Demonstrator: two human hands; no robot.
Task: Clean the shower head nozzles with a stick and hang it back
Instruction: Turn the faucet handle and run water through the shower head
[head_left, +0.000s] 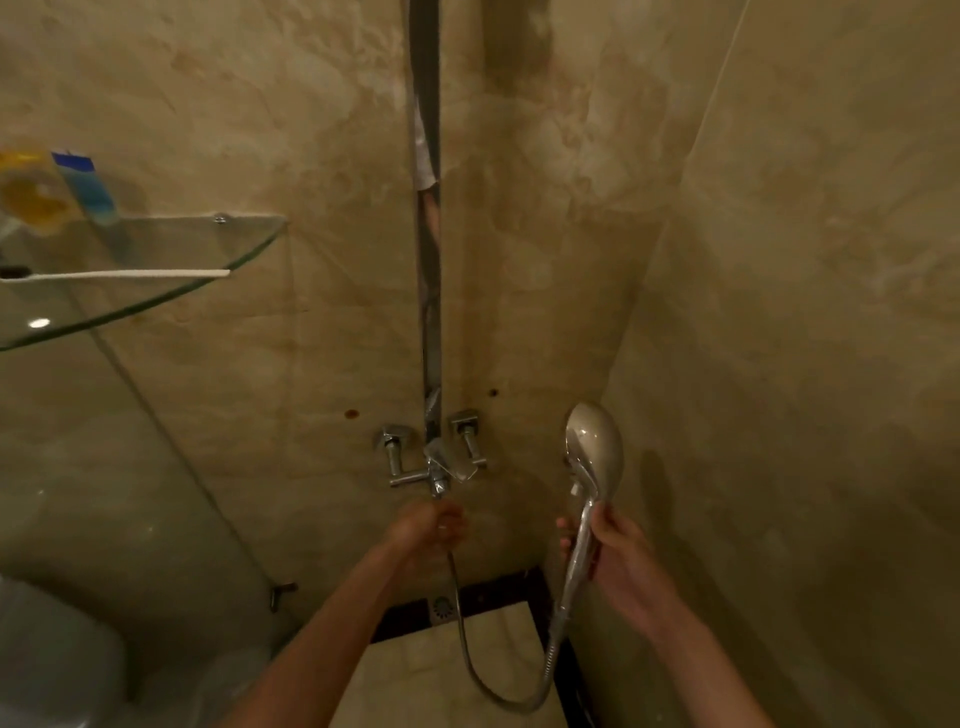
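Right hand (618, 564) grips chrome shower head (595, 452) by its handle, head upright near the right wall. Left hand (434, 527) curls round the hose (467, 660) just below the tap (436, 467). Glass shelf (156, 244) upper left carries a white stick (130, 274), a blue tube (85, 187), a yellow object (31, 195), blurred.

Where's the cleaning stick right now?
The thin white stick lies flat on the glass corner shelf at the left, well away from both hands.
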